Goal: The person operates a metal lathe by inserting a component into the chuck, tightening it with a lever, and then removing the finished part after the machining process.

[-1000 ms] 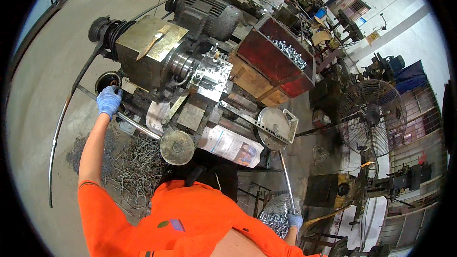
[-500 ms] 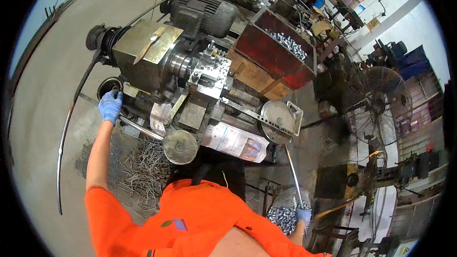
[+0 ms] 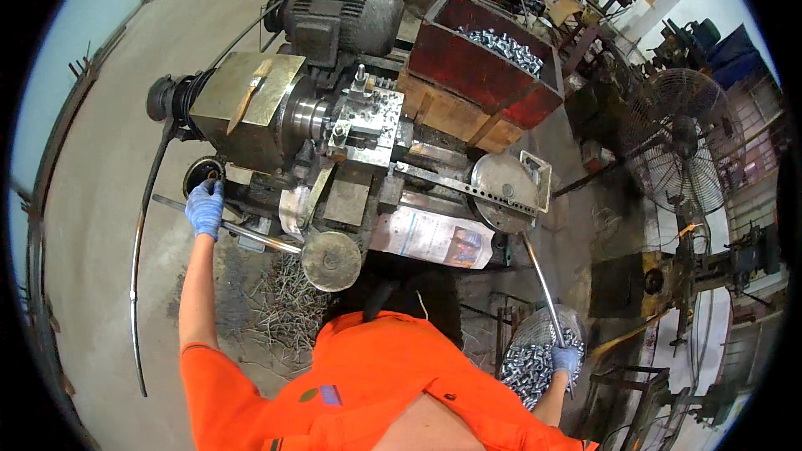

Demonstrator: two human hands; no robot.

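Note:
My left hand (image 3: pixel 205 209), in a blue glove, has its fingers closed at the near rim of a round dark wheel-like part (image 3: pixel 200 172) on the lathe-like machine's left side. What they grip there is hidden. A steel bar (image 3: pixel 267 240) runs past below that hand to a round metal disc (image 3: pixel 332 261). My right hand (image 3: pixel 565 359), gloved as well, is wrapped round a long steel lever (image 3: pixel 545 291) that slopes down from a larger disc (image 3: pixel 503 192). Beneath it is a wire basket (image 3: pixel 545 326) holding many small shiny metal parts (image 3: pixel 526 372).
The machine's headstock (image 3: pixel 246 108) carries a brush (image 3: pixel 249 98), with an electric motor (image 3: pixel 342 23) behind. A red bin (image 3: pixel 476 63) of metal parts stands beyond the tool block (image 3: pixel 368 125). Metal shavings (image 3: pixel 288 305) litter the floor at left. A large fan (image 3: pixel 683 138) stands at right.
The view has shifted, so the machine and both hands sit farther right in the picture. Each hand keeps its place at the wheel-like part and on the lever.

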